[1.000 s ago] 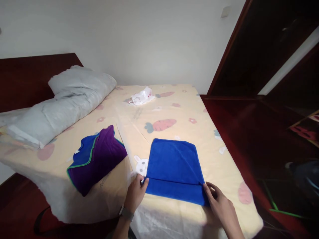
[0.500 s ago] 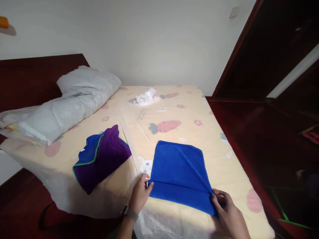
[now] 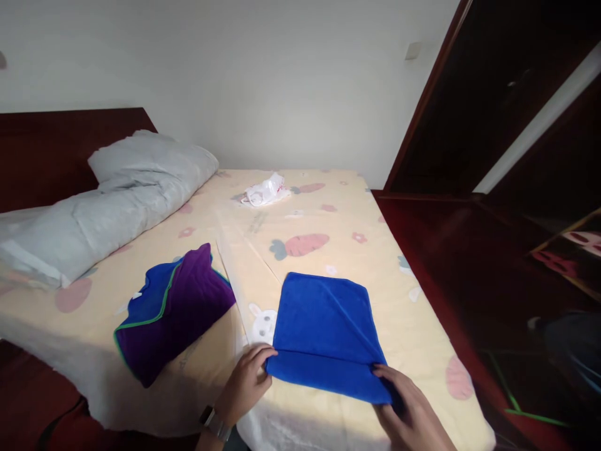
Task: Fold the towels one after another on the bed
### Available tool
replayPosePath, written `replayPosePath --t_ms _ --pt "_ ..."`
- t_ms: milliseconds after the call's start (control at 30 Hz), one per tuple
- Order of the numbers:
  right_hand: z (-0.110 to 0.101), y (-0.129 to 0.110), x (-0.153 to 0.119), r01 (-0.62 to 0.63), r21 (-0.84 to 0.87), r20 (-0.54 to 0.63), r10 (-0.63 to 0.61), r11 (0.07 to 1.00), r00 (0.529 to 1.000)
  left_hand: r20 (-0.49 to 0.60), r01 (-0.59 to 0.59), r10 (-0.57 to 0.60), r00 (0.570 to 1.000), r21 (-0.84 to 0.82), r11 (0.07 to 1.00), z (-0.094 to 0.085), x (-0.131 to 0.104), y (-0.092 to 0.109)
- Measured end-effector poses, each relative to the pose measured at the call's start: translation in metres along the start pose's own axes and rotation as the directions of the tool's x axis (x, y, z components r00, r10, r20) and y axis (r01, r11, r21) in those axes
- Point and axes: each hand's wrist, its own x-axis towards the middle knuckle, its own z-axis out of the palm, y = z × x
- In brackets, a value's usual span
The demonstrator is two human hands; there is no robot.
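Note:
A blue cloth point(image 3: 323, 322) lies flat on the bed, its near edge turned over into a band that runs across the front. My left hand point(image 3: 246, 379) pinches the band's left end between thumb and fingers. At the band's right end, my right hand point(image 3: 406, 401) grips the corner, fingers on top and thumb beneath. A diagonal crease crosses the cloth toward that right corner. Left of it rests a loosely folded purple and blue cloth point(image 3: 192, 310) with green edging and a small white tag; neither hand touches it.
The bed point(image 3: 347, 263) has a cream sheet printed with carrots and a rabbit. A grey quilt point(image 3: 126, 200) lies by the dark headboard point(image 3: 70, 144). Farther back is a crumpled white plastic bag point(image 3: 267, 190). Dark red floor point(image 3: 432, 250) borders the bed's right edge.
My right hand has shifted its hold at the right corner, fingers now over the band. The left hand still pinches its end. The whole view has swung slightly to the right.

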Motion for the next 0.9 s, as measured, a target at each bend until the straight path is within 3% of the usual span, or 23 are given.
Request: replayPosePath --t_ms 133,267,333,467,567,733,900 --pt "-0.002 -0.003 0.007 -0.211 0.158 0.0 0.214 0.965 0.977 -0.071 0.125 -0.135 0.988 -0.135 0.983 0.006 0.007 -0.004" --pt "0.001 -0.009 0.014 -0.407 0.273 -0.023 0.429 0.872 0.903 -0.156 0.232 -0.256 0.954 -0.161 0.959 0.016 0.017 -0.003" --pt "0.005 -0.009 0.018 -0.42 0.281 -0.04 0.448 0.863 0.893 -0.197 0.239 -0.256 0.946 -0.107 0.965 0.021 0.022 0.0" --pt "0.01 -0.007 0.024 -0.331 0.245 -0.119 0.367 0.911 0.923 -0.247 0.244 -0.232 0.941 0.017 0.97 0.027 0.032 0.006" --pt "0.01 -0.008 0.028 -0.391 0.253 -0.121 0.43 0.885 0.895 -0.277 0.283 -0.266 0.923 0.023 0.959 0.029 0.037 0.007" --pt "0.008 -0.015 0.036 -0.547 0.273 -0.053 0.58 0.791 0.813 -0.248 0.388 -0.423 0.872 -0.179 0.904 0.034 0.044 0.003" --pt "0.007 -0.02 0.04 -0.537 0.322 -0.071 0.585 0.78 0.808 -0.26 0.346 -0.445 0.857 -0.349 0.871 0.032 0.048 0.0"
